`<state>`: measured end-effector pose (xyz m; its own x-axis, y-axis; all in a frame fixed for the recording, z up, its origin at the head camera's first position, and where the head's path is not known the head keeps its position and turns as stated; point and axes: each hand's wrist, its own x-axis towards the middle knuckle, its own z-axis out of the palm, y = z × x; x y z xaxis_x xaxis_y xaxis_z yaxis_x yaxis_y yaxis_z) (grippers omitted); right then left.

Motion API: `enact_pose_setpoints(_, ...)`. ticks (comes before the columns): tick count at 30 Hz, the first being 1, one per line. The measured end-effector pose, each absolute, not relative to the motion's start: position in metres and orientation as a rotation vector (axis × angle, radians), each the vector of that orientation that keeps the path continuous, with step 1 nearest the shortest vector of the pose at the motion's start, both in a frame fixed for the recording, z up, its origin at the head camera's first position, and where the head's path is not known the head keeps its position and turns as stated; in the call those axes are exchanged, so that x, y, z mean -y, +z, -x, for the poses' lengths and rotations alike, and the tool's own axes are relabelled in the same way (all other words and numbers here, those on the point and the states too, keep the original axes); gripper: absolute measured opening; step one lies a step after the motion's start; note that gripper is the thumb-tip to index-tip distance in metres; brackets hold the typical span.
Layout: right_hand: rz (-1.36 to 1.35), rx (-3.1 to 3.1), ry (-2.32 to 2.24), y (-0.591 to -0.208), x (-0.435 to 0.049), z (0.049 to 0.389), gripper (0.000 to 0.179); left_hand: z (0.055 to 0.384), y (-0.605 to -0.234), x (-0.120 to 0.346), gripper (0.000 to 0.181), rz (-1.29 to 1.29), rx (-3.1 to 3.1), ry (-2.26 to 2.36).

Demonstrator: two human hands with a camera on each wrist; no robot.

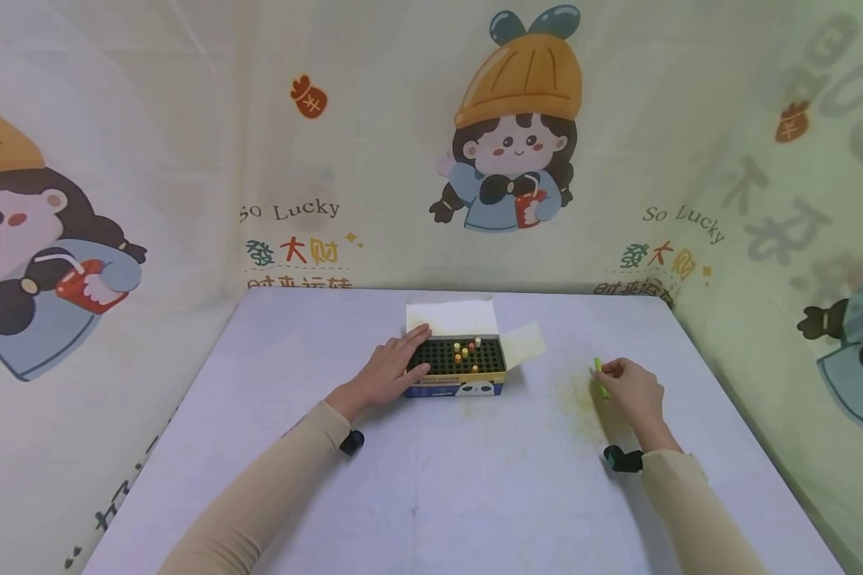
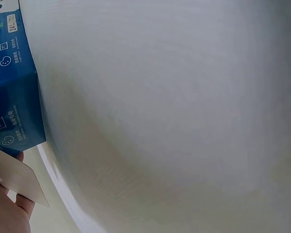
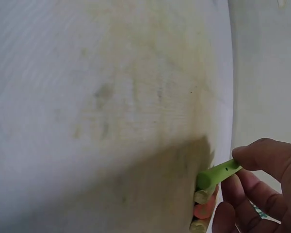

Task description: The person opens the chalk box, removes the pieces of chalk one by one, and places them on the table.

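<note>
A chalk box (image 1: 475, 386) with its lid up stands on the table, a black holder (image 1: 442, 358) of holes inside bearing several short chalk sticks (image 1: 457, 358). My left hand (image 1: 384, 371) holds the box's left end, the thumb toward the front edge and the fingers toward the back. In the left wrist view the blue box side (image 2: 14, 111) shows beside a pale side flap (image 2: 14, 174) and part of that hand. Off to the right, my right hand (image 1: 631, 390) pinches a green chalk stick (image 3: 216, 174) between thumb and fingers. Pale yellow and orange sticks (image 3: 203, 209) lie just below it.
The raised white lid (image 1: 451, 317) stands at the back of the box, and a side flap (image 1: 523, 343) sticks out to its right. Yellowish stains mark the white tabletop (image 1: 475, 479) near the right hand. A printed cloth (image 1: 388, 160) hangs behind the table.
</note>
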<state>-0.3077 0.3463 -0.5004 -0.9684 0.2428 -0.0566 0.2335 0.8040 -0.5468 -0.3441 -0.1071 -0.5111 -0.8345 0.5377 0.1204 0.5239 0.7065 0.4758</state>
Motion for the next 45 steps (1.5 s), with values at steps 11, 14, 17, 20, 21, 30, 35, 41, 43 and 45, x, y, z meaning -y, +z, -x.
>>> enact_pose_setpoints(11,0.423,2.943,0.958,-0.5053,-0.3456,0.3101,0.031,0.3442,-0.5115,0.1068,0.070,-0.890,-2.882,0.781)
enact_pose_setpoints(14,0.435,2.938,0.953,-0.5063,-0.3453,0.3102,0.029,0.3441,-0.5111,0.1068,0.070,-0.889,-2.879,0.791)
enact_pose_setpoints(17,0.437,2.934,0.958,-0.5063,-0.3454,0.3103,0.028,0.3439,-0.5104,0.1066,0.070,-0.890,-2.879,0.797)
enact_pose_setpoints(20,0.436,2.935,0.971,-0.5066,-0.3454,0.3111,0.027,0.3443,-0.5101,0.1063,0.070,-0.892,-2.880,0.795)
enact_pose_setpoints(21,0.433,2.937,0.976,-0.5067,-0.3456,0.3113,0.027,0.3445,-0.5102,0.1062,0.070,-0.890,-2.880,0.793)
enact_pose_setpoints(30,0.454,2.942,0.997,-0.5094,-0.3453,0.3137,0.027,0.3459,-0.5120,0.1072,0.071,-0.899,-2.878,0.799)
enact_pose_setpoints(35,0.471,2.953,1.007,-0.5086,-0.3455,0.3149,0.027,0.3457,-0.5115,0.1075,0.071,-0.896,-2.878,0.797)
enact_pose_setpoints(41,0.462,2.962,0.977,-0.5078,-0.3455,0.3150,0.027,0.3458,-0.5108,0.1073,0.070,-0.902,-2.879,0.795)
enact_pose_setpoints(43,0.455,2.962,0.967,-0.5075,-0.3457,0.3147,0.027,0.3453,-0.5103,0.1075,0.071,-0.901,-2.877,0.795)
enact_pose_setpoints(45,0.447,2.962,0.957,-0.5075,-0.3455,0.3141,0.027,0.3452,-0.5104,0.1076,0.071,-0.894,-2.874,0.791)
